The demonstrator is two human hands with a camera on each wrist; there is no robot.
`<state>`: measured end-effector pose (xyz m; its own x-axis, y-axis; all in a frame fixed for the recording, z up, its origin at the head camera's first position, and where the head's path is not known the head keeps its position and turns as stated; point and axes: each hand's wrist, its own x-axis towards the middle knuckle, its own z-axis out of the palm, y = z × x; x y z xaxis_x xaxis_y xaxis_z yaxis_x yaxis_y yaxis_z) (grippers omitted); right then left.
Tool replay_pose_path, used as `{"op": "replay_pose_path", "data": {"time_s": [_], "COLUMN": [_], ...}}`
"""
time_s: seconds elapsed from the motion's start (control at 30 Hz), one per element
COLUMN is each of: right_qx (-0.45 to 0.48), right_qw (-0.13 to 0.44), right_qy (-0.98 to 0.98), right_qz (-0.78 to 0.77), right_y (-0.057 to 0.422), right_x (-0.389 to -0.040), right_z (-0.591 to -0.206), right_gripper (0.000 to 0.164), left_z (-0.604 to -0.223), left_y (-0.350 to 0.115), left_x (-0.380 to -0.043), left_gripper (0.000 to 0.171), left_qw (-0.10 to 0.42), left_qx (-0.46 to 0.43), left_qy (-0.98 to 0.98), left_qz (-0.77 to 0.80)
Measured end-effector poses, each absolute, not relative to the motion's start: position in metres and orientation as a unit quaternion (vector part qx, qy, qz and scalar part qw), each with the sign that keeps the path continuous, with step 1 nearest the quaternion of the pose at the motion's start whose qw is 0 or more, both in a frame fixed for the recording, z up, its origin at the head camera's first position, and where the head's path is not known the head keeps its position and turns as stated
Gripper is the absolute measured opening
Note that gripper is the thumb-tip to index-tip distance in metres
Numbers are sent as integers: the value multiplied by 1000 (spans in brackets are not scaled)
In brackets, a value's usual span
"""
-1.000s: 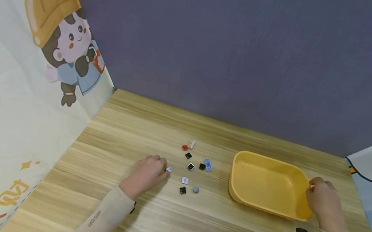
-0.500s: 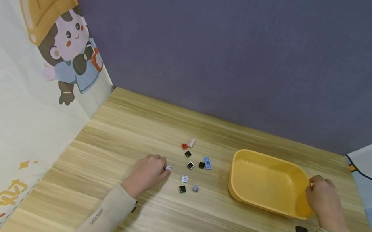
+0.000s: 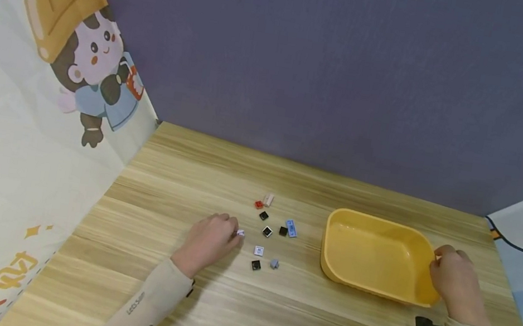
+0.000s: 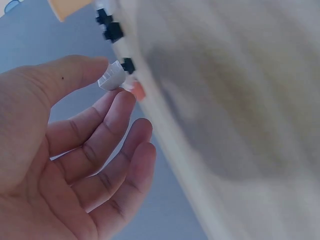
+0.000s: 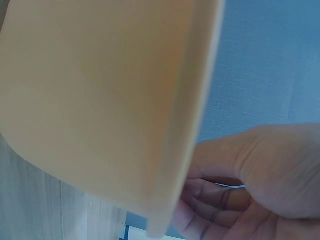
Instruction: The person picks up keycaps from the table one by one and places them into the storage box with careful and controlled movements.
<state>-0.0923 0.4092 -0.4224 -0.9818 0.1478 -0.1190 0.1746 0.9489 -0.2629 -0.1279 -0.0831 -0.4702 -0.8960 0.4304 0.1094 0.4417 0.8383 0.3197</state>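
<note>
My left hand [image 3: 209, 242] holds a small white piece [image 3: 241, 232] that looks like a keycap, at the left of a loose cluster. In the left wrist view, thumb and index finger pinch this hollow white keycap [image 4: 112, 76], and the other fingers curl loosely below. Far to the right, my right hand [image 3: 456, 282] grips the end rim of a yellow plastic tub [image 3: 373, 264]. In the right wrist view the thumb lies at the tub's rim [image 5: 200, 112]; the wall partly hides the fingers.
Several keycap-like pieces lie between hand and tub: a red one [image 3: 258, 205], a pink one [image 3: 268, 200], a blue one [image 3: 291, 228], a white one [image 3: 259, 251], a grey one [image 3: 274, 264] and black ones [image 3: 256, 265]. A dark wall [image 3: 329, 83] backs the wooden table [image 3: 299, 321].
My left hand has shifted slightly up and to the right with the white keycap. The right hand keeps its grip on the tub. The head view has drifted a little.
</note>
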Motion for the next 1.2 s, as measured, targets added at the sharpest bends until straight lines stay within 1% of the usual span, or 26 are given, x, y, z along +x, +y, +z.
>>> {"op": "replay_pose_path", "data": {"time_s": [0.23, 0.43, 0.6, 0.83, 0.93, 1.03, 1.2], "right_qx": [79, 81, 78, 80, 82, 87, 85], "right_qw": [41, 40, 37, 32, 36, 43, 42], "right_qy": [987, 987, 987, 987, 987, 987, 987], "right_qz": [-133, -133, -134, -132, -130, -128, -130], "right_y": [409, 408, 407, 407, 407, 408, 409], "right_x": [-92, -92, -91, -91, -92, -93, -93], "right_z": [-423, -424, -424, -422, -422, -422, -423], "right_gripper": [29, 30, 29, 29, 30, 31, 31], "left_z": [-446, -429, -414, -406, -403, -401, -401], "left_y": [-65, -40, -8, 44, 63, 78, 92], "left_x": [-134, -140, -143, -151, -152, -152, -150], "left_gripper": [18, 19, 20, 24, 25, 23, 22], "left_qw": [15, 45, 64, 39, 40, 40, 26], "left_qx": [-254, -301, -344, -387, -398, -406, -411], "left_qy": [-954, -943, -928, -914, -911, -908, -906], "left_qz": [-160, -138, -130, -112, -104, -99, -93]}}
